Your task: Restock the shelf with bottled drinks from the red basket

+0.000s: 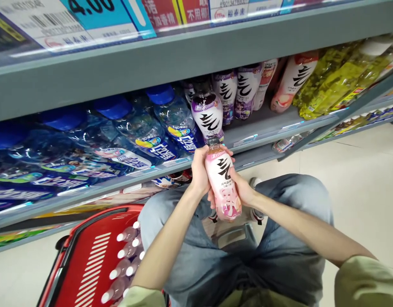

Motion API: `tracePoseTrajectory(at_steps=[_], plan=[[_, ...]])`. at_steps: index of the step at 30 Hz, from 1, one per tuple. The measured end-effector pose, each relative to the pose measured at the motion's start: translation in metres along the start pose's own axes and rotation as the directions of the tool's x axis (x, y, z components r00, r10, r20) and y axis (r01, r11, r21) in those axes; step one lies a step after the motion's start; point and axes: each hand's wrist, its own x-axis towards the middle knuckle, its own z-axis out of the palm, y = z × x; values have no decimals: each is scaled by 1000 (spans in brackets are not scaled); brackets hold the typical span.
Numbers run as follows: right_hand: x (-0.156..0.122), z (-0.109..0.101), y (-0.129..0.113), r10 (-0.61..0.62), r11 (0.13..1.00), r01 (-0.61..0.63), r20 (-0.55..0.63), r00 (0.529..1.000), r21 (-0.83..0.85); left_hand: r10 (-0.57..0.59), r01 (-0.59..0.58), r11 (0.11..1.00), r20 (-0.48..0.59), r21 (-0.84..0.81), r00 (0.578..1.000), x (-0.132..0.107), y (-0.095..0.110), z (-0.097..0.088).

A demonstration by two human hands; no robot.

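The left hand (201,170) and right hand (245,191) grip a pink-labelled bottle (222,184) between them. The right thumb (234,174) rests against its label (226,197), below the dark cap (213,140).

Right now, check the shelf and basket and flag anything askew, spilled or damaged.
Nothing clearly stands out: no spill or damage shows. The pink-labelled bottle between the left hand and right hand looks intact; the yellow bottles slant, though probably from the wide lens.

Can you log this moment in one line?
Left hand: holds pink-and-white plastic bottle | Right hand: same bottle | Nearby: red plastic basket, white-capped bottles inside
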Motion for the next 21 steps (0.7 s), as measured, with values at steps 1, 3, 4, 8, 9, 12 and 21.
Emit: tracePoseTrajectory(at_steps=[1, 3, 4, 8, 9, 12, 21], plan=[[0, 0, 1, -3, 1000, 4, -17, 1000, 13, -8, 9, 1000, -10, 9, 1000, 1, -2, -1], [0, 0, 3, 13, 999, -10, -69, 998, 45, -38, 39, 999, -45, 28, 998, 4, -5, -3], [0, 1, 4, 26, 998, -20, -98, 995, 58, -54, 56, 998, -65, 35, 996, 5, -6, -3], [-2, 8, 1, 82, 995, -70, -197, 977, 68, -93, 98, 995, -128, 32, 987, 7, -8, -2], [-2, 10, 0, 90, 995, -78, -212, 973, 64, -98, 102, 994, -135, 28, 986, 7, -7, -1], [-3, 14, -2, 86, 996, -76, -247, 965, 51, -102, 107, 994, -136, 25, 985, 5, -6, 0], [-3, 18, 1, 28, 1000, -21, -354, 935, 23, -121, 125, 992, -114, 30, 986, 9, -9, -5]])
